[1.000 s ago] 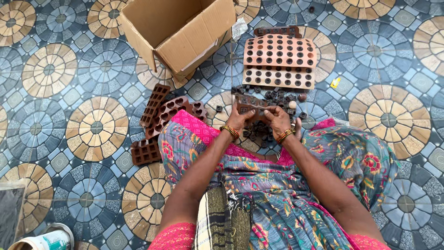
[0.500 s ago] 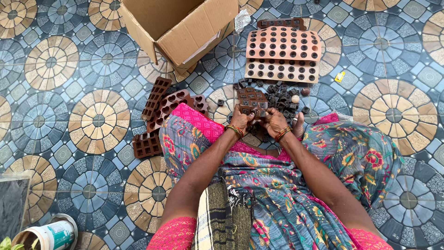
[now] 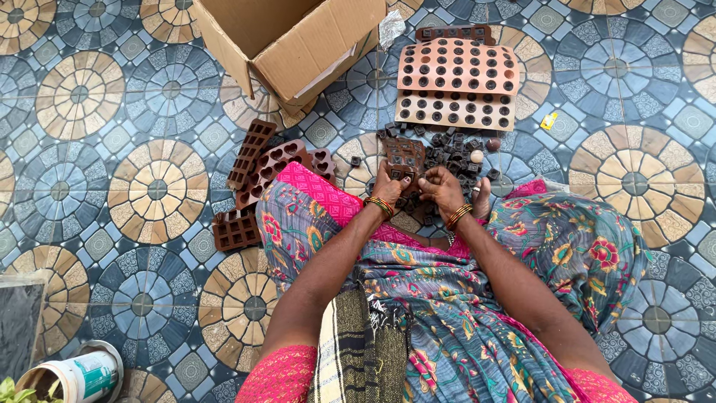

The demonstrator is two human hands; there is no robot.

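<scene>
The person sits on the patterned tile floor (image 3: pixel 112 186), and a flowered cloth covers the lap. Just past the knees, both hands meet on a dark brown mould (image 3: pixel 403 158). It is a flat rectangular piece with small square cavities in rows, and it stands tilted up toward the camera. The left hand (image 3: pixel 390 186) closes on its lower left edge, with the thumb in front and the fingers behind. The right hand (image 3: pixel 441 188) is curled at its lower right corner, with the fingertips pressing on the mould; I cannot tell if something small is pinched between them. Each wrist wears coloured bangles.

Directly behind the mould lies a loose heap of small dark pieces (image 3: pixel 455 153) on the floor, with one pale round piece at its right side. To the left, beside the knee, several other brown moulds (image 3: pixel 261 168) lie in a pile, some with heart-shaped cavities and some with square ones.

Farther away, two pale perforated trays (image 3: pixel 456 82) lie next to each other, with dark pieces in their holes. An open cardboard box (image 3: pixel 298 45) stands at the far left of them.
</scene>
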